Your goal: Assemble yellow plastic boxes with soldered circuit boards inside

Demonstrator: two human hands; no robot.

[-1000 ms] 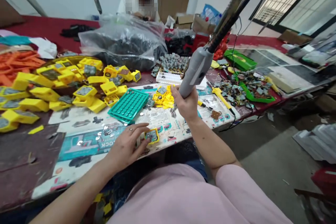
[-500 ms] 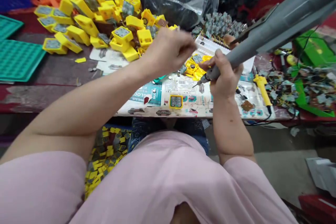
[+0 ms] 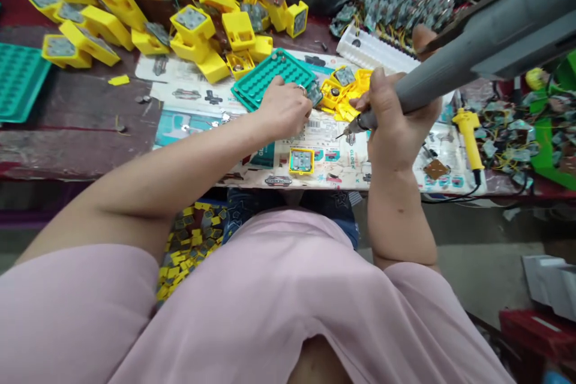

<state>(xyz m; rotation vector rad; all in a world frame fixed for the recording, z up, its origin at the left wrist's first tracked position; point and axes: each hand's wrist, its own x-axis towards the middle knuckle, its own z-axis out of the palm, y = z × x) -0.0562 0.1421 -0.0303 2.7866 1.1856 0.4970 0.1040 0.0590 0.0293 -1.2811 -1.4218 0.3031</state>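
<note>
My right hand [image 3: 393,117] grips a grey electric screwdriver [image 3: 477,42] whose thin bit points down and to the left above the table. My left hand [image 3: 288,107] is at the near right edge of a teal ridged tray [image 3: 265,75], with its fingers curled in and the tips hidden. Whatever those fingers hold, if anything, cannot be made out. In front of me a small yellow case [image 3: 301,161] with a grey inside lies face up on the printed cardboard. Between my hands is a little heap of yellow case parts [image 3: 344,93].
Many yellow cases [image 3: 193,21] are piled at the back left. A yellow-handled soldering iron [image 3: 468,138] lies at right near wired circuit boards [image 3: 508,126]. A white rack [image 3: 373,51] stands at the back beside more boards. Another teal tray [image 3: 22,81] sits far left.
My left hand has moved down from above the table to the teal tray, which now shows. The screwdriver remains in my right hand. The view has shifted closer to the table.
</note>
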